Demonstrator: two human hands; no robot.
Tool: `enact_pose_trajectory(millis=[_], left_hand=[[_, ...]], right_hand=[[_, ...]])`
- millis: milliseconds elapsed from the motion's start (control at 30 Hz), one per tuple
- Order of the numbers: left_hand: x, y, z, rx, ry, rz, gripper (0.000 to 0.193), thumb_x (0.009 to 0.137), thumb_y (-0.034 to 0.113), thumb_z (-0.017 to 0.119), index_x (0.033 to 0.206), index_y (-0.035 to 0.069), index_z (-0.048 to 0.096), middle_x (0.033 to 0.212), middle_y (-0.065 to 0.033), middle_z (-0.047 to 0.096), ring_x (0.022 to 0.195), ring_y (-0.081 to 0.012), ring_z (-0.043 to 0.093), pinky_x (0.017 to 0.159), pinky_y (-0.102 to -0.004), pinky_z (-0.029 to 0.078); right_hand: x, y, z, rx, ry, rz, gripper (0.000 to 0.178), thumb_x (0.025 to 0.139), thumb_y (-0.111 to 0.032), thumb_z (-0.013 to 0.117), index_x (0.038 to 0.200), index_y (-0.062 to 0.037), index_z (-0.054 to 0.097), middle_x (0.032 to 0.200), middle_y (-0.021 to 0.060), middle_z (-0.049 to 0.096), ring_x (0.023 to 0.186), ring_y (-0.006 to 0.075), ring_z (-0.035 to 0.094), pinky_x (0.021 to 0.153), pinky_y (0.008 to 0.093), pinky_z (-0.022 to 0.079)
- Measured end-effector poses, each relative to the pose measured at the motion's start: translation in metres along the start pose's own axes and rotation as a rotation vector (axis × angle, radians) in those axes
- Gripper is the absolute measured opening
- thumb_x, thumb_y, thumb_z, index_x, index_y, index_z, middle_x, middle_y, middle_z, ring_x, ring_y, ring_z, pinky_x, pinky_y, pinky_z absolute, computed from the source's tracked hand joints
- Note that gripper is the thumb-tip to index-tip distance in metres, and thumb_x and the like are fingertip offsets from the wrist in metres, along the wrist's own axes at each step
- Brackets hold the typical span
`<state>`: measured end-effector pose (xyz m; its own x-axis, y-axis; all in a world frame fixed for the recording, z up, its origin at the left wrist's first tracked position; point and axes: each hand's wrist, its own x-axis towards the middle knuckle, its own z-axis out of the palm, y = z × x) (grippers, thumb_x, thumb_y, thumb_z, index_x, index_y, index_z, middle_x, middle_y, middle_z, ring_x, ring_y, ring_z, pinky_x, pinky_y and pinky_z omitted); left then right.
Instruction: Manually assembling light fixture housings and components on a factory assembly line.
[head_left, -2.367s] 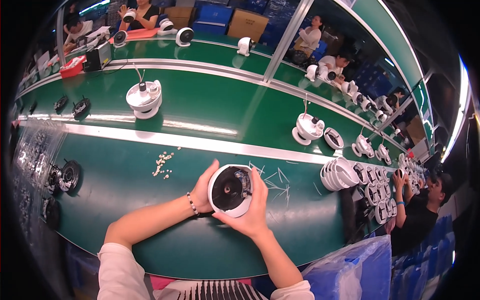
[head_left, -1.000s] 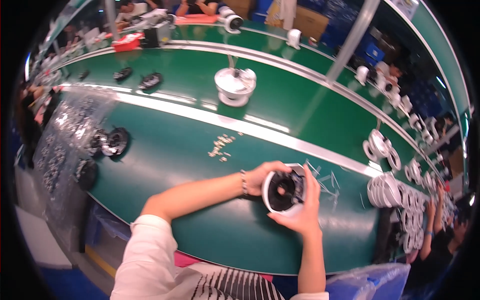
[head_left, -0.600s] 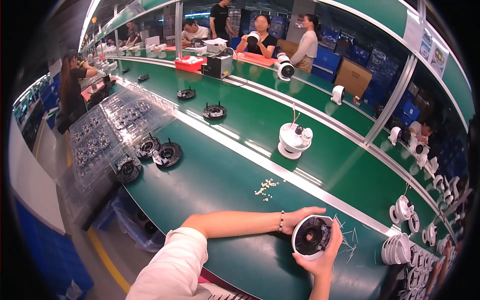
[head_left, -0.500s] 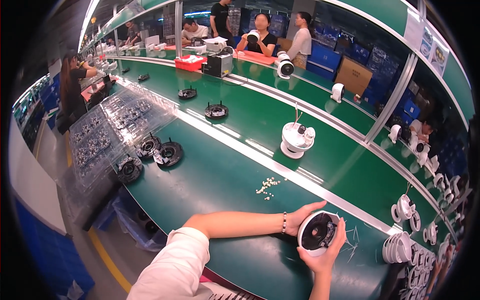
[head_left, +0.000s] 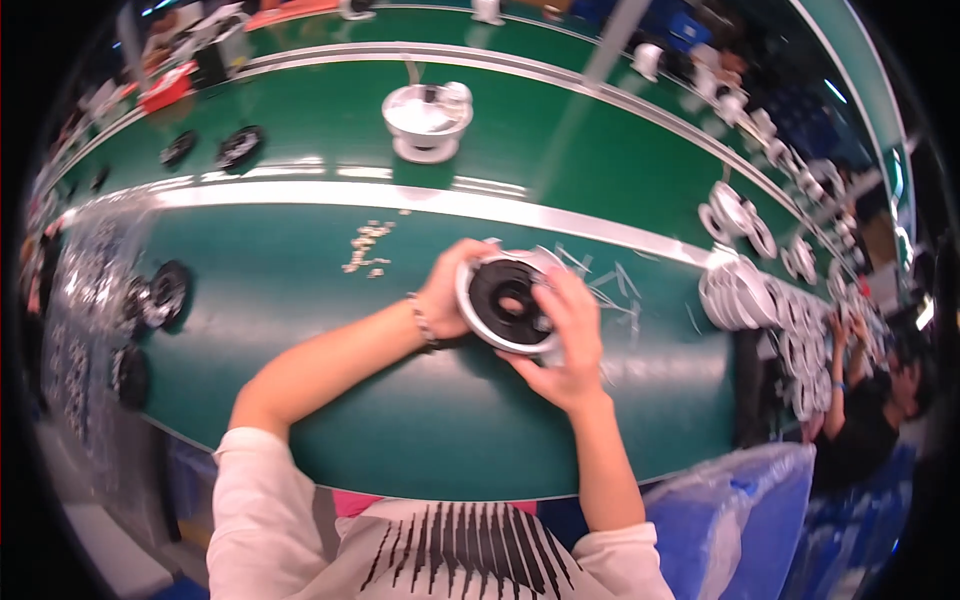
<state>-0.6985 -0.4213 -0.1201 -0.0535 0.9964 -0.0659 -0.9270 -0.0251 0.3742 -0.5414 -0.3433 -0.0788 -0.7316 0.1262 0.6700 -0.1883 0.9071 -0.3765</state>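
Note:
My left hand is wrapped round the left side of a white round housing, above the green table. Inside the housing sits a black disc with a round hole in its middle. My right hand grips the housing from the right, thumb under the lower rim and fingers over the disc's right edge. Those fingers are slightly blurred and hide part of the disc. The housing is tilted so its open side faces up toward me.
Small pale pieces and thin white strips lie on the table. Stacked white shells stand right; black discs and clear plastic trays lie left. A white assembly stands on the green belt. Another person works far right.
My view has swung right and down, so the table and my hands appear nearer the centre. The right fingers have moved from the housing's outer rim onto the black disc's edge.

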Motion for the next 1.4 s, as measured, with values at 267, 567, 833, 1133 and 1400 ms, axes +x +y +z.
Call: enact_pose_trajectory(millis=[267,567,833,1133,1400], left_hand=[[0.001,0.004,0.001,0.094,-0.029,-0.178,0.059,0.078,0.041,0.038,0.112,-0.007,0.047,0.101,-0.0199,0.057,0.087,-0.0246,0.059,0.080,-0.0318,0.046],[-0.002,-0.003,0.006,0.123,0.240,-0.261,0.057,0.077,0.041,0.035,0.112,-0.002,0.048,0.107,-0.0187,0.054,0.095,-0.0282,0.055,0.083,-0.0395,0.045],[-0.012,-0.003,0.028,0.161,0.310,-0.271,0.054,0.076,0.045,0.036,0.101,0.000,0.053,0.101,-0.0161,0.055,0.089,-0.0300,0.055,0.075,-0.0454,0.046],[-0.017,-0.025,0.035,0.101,0.358,-0.152,0.047,0.079,0.042,0.035,0.104,0.005,0.051,0.101,-0.0141,0.054,0.090,-0.0261,0.055,0.074,-0.0402,0.048],[-0.018,-0.028,0.039,0.172,0.475,-0.086,0.047,0.078,0.043,0.038,0.105,0.007,0.051,0.102,-0.0116,0.056,0.090,-0.0222,0.055,0.079,-0.0366,0.043]], right_hand=[[-0.009,-0.008,-0.001,0.012,0.067,-0.095,0.029,0.049,-0.009,0.075,0.074,-0.0060,0.060,0.075,0.0032,0.060,0.077,0.0215,0.059,0.088,0.0450,0.039],[-0.002,-0.003,-0.005,-0.038,0.090,0.039,0.037,0.054,-0.014,0.076,0.085,-0.0020,0.059,0.081,0.0078,0.061,0.077,0.0248,0.060,0.082,0.0438,0.044],[-0.004,-0.003,-0.006,0.033,0.163,0.066,0.046,0.056,-0.011,0.074,0.096,0.0006,0.054,0.083,0.0108,0.060,0.076,0.0251,0.056,0.068,0.0339,0.045],[0.001,-0.009,-0.007,-0.191,0.180,-0.118,0.053,0.049,-0.015,0.079,0.095,-0.0026,0.056,0.093,0.0098,0.058,0.085,0.0267,0.055,0.077,0.0393,0.044],[-0.002,-0.009,-0.002,-0.089,0.243,-0.089,0.041,0.048,-0.016,0.079,0.082,-0.0040,0.059,0.079,0.0052,0.060,0.076,0.0251,0.059,0.071,0.0387,0.045]])
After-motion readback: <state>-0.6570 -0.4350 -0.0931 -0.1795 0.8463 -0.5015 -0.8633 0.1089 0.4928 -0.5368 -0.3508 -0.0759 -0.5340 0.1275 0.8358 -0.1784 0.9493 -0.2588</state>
